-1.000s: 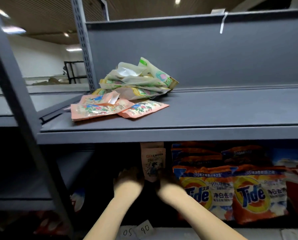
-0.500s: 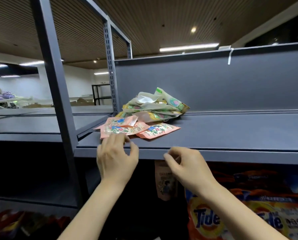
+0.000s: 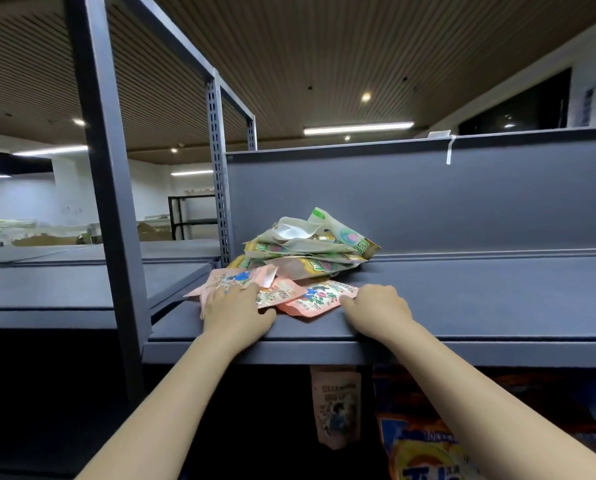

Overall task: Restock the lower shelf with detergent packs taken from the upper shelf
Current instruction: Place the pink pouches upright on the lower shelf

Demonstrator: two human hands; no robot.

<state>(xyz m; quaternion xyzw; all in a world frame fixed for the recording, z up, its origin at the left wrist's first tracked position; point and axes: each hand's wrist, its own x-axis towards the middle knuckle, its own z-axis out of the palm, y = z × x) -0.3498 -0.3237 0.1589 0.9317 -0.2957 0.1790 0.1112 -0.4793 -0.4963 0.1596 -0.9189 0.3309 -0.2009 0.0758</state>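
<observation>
Here, left hand on pink packs

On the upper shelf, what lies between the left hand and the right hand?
In the head view, one pink pack lies flat between the left hand and the right hand; both hands touch pink packs.

Only "30" reads on the orange detergent bag below; other print blurs.
</observation>
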